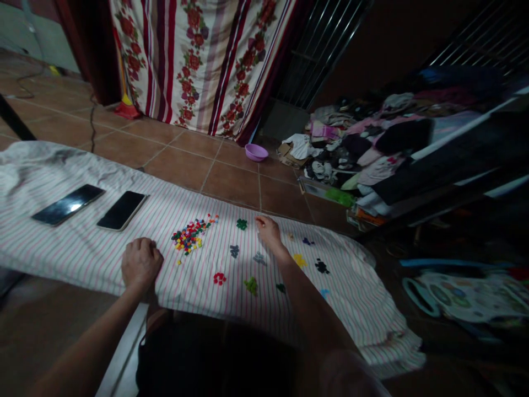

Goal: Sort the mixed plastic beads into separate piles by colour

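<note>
My right hand [268, 230] is over the striped cloth, its fingers pinched together; whatever they hold is too small to make out. Just left of it lies a small group of dark green pieces [242, 224]. My left hand [141, 260] rests on the cloth, its fingers curled closed, left of a mixed heap of small coloured pieces [190, 236]. Around my right arm sit single-colour groups: grey pieces [235, 251], red pieces [219, 278], light green pieces [250, 285], yellow pieces [300, 260] and black pieces [322, 266]. My right forearm hides part of the cloth.
Two phones [123, 210] lie on the left of the striped cloth [165, 284]. Beyond its far edge, a purple basin [257, 153] stands on the tiled floor before a floral curtain [194, 66]. Clothes [363, 143] are piled at the right.
</note>
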### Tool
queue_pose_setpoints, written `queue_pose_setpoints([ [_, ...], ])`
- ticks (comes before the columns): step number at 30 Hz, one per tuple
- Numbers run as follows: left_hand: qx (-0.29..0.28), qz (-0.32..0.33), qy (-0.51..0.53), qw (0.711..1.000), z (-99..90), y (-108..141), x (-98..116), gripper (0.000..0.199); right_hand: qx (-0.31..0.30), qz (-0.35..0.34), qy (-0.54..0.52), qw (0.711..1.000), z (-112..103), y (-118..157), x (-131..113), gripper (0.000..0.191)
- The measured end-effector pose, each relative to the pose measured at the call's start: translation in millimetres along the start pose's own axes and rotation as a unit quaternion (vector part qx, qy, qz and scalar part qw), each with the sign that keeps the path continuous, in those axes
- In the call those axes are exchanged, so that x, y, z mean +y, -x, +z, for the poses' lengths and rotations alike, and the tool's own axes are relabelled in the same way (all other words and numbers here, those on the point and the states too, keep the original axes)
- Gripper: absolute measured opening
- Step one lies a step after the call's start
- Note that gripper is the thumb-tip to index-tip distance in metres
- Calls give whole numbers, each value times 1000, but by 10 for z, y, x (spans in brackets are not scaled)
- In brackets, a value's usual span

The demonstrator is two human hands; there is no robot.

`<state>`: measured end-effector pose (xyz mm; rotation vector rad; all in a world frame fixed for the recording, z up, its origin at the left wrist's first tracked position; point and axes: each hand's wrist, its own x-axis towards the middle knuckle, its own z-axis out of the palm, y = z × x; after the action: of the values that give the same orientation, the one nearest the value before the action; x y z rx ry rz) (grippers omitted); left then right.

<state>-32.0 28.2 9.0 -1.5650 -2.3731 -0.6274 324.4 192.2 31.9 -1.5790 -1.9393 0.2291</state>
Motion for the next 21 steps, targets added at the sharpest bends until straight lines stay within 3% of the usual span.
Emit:
queue_pose_setpoints([
  [5,6,5,5,1000,1,2,3,17,-93,-76,4,993,435,-59,-551,21],
  [10,-7,-5,23,1000,-8,1,13,16,-140,-85,22,986,755,-72,-884,22],
  [15,-13,-16,28,999,-28,-6,28,16,-155,-42,17,987,905,-25,-1000,16],
  [21,-14,-15,34,999,-50,-4,26,18,-108,-31,-31,993,863,46,-913,18],
])
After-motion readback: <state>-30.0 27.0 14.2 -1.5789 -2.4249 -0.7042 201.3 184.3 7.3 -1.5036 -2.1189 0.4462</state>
